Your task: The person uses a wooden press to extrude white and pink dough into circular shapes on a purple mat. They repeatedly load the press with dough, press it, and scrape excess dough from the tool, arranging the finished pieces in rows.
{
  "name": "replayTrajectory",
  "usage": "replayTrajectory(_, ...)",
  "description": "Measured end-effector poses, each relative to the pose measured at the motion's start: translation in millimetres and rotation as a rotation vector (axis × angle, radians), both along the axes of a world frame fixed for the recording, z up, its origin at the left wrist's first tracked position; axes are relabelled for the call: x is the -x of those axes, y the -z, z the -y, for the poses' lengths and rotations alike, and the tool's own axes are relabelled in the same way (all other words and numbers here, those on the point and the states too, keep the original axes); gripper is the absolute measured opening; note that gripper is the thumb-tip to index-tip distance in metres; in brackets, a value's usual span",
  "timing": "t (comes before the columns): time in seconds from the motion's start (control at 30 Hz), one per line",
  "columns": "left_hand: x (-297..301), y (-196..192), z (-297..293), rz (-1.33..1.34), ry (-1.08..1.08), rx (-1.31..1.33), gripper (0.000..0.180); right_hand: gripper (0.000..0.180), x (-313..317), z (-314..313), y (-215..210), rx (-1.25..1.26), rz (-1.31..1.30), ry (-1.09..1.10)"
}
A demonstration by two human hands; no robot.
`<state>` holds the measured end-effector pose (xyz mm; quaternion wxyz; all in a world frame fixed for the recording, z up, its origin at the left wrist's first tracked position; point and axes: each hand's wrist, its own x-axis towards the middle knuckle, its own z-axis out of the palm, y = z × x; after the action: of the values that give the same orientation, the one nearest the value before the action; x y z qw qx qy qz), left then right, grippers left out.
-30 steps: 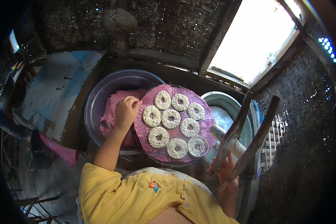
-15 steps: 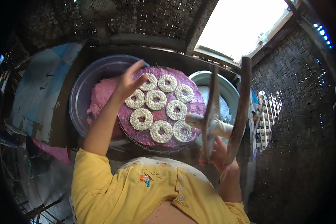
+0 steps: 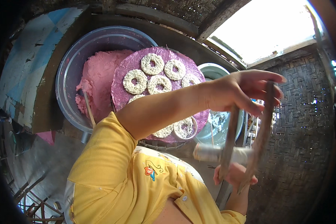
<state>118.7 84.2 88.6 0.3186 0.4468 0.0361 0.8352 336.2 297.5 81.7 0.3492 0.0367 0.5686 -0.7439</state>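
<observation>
The wooden press (image 3: 262, 127) is right of the round purple tray (image 3: 120, 80). Its two long handles run up and down. The left hand (image 3: 246, 92) is by their tops, fingers apart. The right hand (image 3: 233, 175) is by their bottoms; I can't tell if it grips.

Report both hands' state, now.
Left hand: open, spread at the upper ends of a brown wooden two-armed tool with pale cylinder; contact unclear.
Right hand: closed, holding the tool's lower part.
</observation>
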Motion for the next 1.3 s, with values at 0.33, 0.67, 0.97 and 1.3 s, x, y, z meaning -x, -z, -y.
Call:
replayTrajectory(0.33, 65, 133, -16, 0.493, 0.107, -0.12, 0.056, 0.102, 52, 8, 14, -0.299, 0.142, 0.027)
replayTrajectory(0.67, 69, 155, -4, 0.518, 0.115, -0.161, 0.045, 0.075, 65, 37, -4, -0.486, 0.123, 0.16)
replayTrajectory(0.97, 37, 154, 3, 0.691, 0.01, 0.033, 0.042, 0.077, 52, 34, -5, -0.424, 0.197, 0.131)
replayTrajectory(1.3, 65, 121, 49, 0.475, -0.003, -0.025, 0.051, 0.088, 67, 61, 24, -0.323, 0.011, 0.077)
